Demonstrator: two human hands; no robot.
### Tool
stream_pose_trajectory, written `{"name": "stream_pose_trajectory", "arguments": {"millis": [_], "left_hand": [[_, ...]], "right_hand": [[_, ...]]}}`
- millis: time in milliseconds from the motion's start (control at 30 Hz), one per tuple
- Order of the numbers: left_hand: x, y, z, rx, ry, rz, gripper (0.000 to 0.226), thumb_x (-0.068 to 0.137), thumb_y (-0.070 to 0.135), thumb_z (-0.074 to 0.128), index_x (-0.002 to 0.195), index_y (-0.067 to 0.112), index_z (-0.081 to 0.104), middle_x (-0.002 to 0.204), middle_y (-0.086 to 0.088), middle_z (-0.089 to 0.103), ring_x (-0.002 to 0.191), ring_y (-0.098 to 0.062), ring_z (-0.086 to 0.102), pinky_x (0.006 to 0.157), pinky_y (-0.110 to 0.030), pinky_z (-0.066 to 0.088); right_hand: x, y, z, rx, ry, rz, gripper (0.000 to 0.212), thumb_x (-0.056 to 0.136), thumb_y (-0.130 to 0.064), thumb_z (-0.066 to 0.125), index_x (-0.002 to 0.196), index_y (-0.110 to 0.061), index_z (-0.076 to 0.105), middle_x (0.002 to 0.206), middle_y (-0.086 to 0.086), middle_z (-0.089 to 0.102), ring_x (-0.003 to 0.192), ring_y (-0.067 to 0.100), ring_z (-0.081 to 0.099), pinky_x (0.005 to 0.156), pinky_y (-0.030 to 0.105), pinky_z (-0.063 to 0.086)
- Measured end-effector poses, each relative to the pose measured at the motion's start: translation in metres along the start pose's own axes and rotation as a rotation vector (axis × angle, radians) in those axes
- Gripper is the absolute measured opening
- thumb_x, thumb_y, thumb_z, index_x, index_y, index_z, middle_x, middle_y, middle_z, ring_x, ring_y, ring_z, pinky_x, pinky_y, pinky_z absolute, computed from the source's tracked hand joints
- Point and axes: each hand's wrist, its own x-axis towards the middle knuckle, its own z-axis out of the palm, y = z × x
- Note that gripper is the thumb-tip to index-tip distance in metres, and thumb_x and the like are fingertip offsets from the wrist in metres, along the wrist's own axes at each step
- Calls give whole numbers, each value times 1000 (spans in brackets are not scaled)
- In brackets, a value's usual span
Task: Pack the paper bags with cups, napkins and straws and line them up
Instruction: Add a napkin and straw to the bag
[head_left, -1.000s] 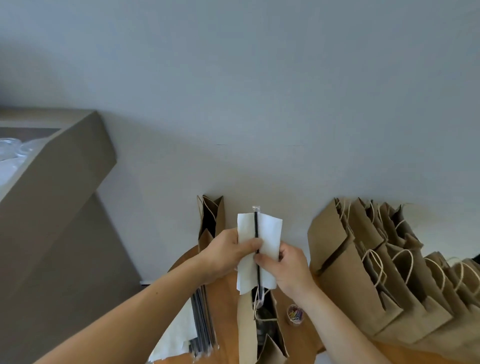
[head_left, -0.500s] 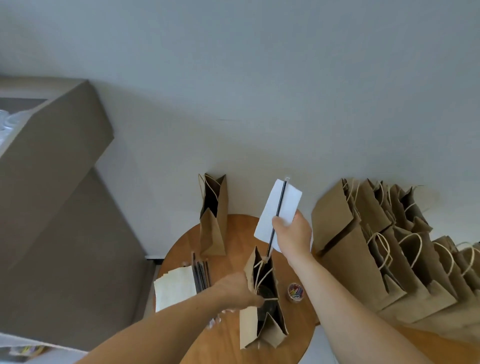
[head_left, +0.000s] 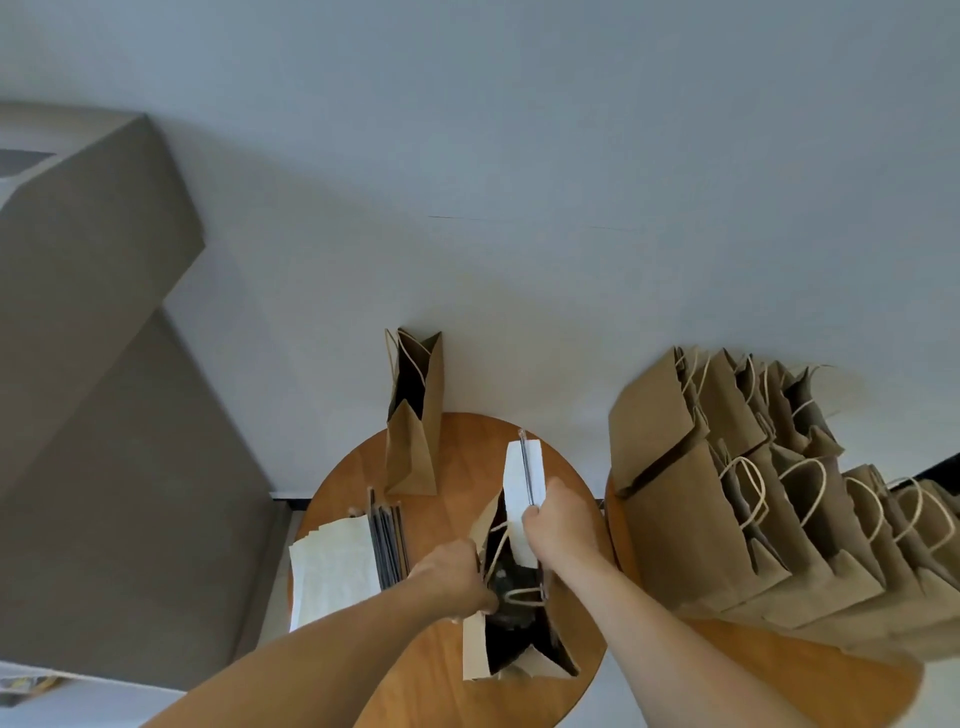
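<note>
Presently, in the head view, the right hand (head_left: 563, 525) has its fingers closed round a white napkin (head_left: 514, 478) and a dark straw (head_left: 526, 467), long axis upright, lower end inside the open paper bag (head_left: 474, 649) on the round worktop (head_left: 447, 514), whose rim the left hand (head_left: 452, 577) grips.

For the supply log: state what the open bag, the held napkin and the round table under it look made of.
The open bag: brown kraft paper, matte, with creased folds and twisted cord handles. The napkin: thin white paper or tissue, matte, folded flat. The round table: wood or veneer, smooth warm-brown top with faint plank lines.
</note>
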Motion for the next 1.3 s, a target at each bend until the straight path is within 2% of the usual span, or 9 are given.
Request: {"name": "stream_pose_trajectory", "arguments": {"millis": [133,267,400,667,800,933,1067,1233,1300], "left_hand": [[-1,-10,-5,-171,30,-25,20,86,34,68,95,17,64,83,-7,72,65,-18,73,68,-33,63],[-6,-9,-6,-367,-19,-136,31,94,34,56,89,5,66,73,-12,73,52,-19,63,54,-26,53],[-10,-3,-1,-463,-70,-154,23,95,24,54,94,3,62,61,-6,63,40,-15,55,43,-20,41],[-6,-22,-1,-534,-20,-182,25,96,27,53,92,6,65,72,-8,71,42,-13,60,44,-18,44],[-3,-29,3,-509,-4,-196,26,94,29,53,87,9,67,63,-4,70,50,-16,66,46,-19,47],[0,-31,8,-486,-26,-208,24,92,33,54,88,12,65,57,0,70,54,-14,71,53,-22,55],[2,-28,12,-464,-39,-182,25,88,37,53,88,15,65,58,7,70,55,-11,71,57,-22,59],[3,-28,15,-462,-44,-154,24,83,39,54,92,19,63,61,9,71,57,-11,72,65,-25,62],[2,-29,17,-452,-22,-151,21,82,40,55,93,23,61,66,3,72,59,-12,72,69,-30,63]], "right_hand": [[6,12,-15,-119,-8,-1,15,96,-18,59,108,-20,50,108,2,59,90,17,62,71,23,55],[-4,-1,1,-142,17,-58,29,94,-20,64,121,-16,53,112,3,58,93,17,63,71,19,52],[-21,-15,42,-74,-84,-21,26,97,-15,53,122,-13,53,116,6,58,108,25,61,86,31,50],[-12,31,73,31,-466,111,18,96,-16,54,90,-33,52,90,-11,57,83,8,53,82,28,48],[-2,34,86,109,-552,163,20,95,-16,56,97,-36,54,94,-10,59,84,8,54,66,20,43],[15,33,94,32,-511,212,9,93,-17,60,102,-19,61,102,3,65,99,22,62,92,36,52],[25,35,103,-89,-454,227,28,97,-15,51,122,-9,62,122,11,64,115,26,60,90,29,47],[22,41,113,-157,-391,249,22,100,-18,48,79,-26,48,108,2,64,101,20,61,89,30,46],[19,44,113,-155,-397,233,13,99,-17,48,88,-22,55,117,5,64,109,23,60,86,30,44]]}}
